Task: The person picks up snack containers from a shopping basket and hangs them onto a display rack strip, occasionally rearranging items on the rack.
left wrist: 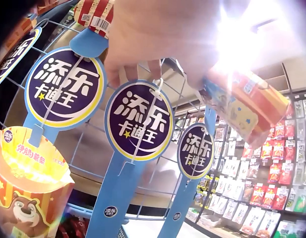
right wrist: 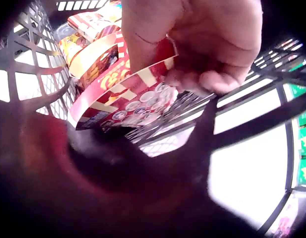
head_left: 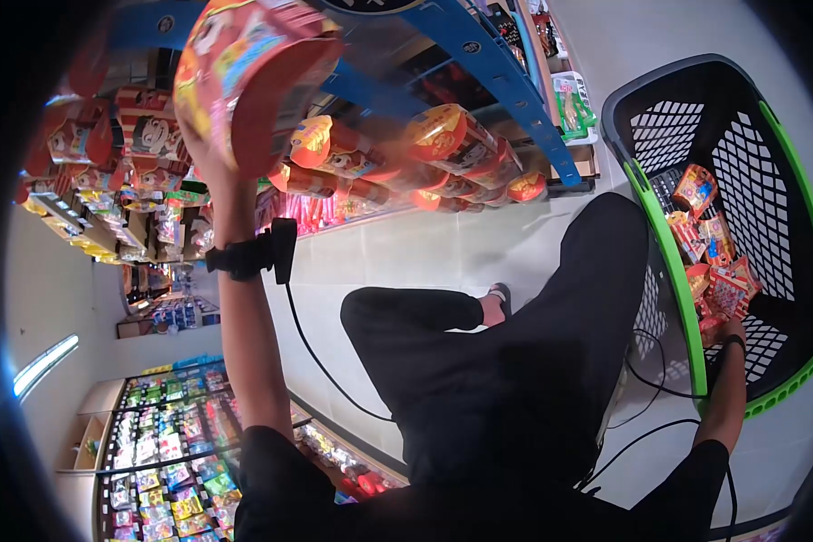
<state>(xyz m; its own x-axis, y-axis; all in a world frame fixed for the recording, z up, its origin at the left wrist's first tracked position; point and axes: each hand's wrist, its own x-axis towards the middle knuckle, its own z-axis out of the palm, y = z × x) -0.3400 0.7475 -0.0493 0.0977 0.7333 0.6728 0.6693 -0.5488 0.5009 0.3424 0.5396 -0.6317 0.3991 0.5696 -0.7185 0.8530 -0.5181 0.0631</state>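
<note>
My raised left hand (head_left: 200, 149) holds a striped snack pack (left wrist: 247, 106) by one end, beside the thumb. In the head view this pack's red underside (head_left: 285, 104) faces me and covers much of the hand. The left wrist view has the hand (left wrist: 158, 37) with bent fingers close to a round blue hanger sign (left wrist: 139, 120). Low in a black basket with a green rim (head_left: 680, 289), my right hand (head_left: 730, 331) is among red snack packs. Its thumb reaches behind the panel of a red-and-cream snack pack (right wrist: 138, 99), the curled fingers (right wrist: 217, 82) at its corner.
Rows of hanging snack packs (head_left: 452, 135) fill the blue rack (head_left: 506, 90) ahead. A bear-printed pack (left wrist: 29, 193) hangs at the left wrist view's left edge. Several other packs (head_left: 696, 190) lie in the basket. Black cables (head_left: 334, 384) run from my wrists past my legs.
</note>
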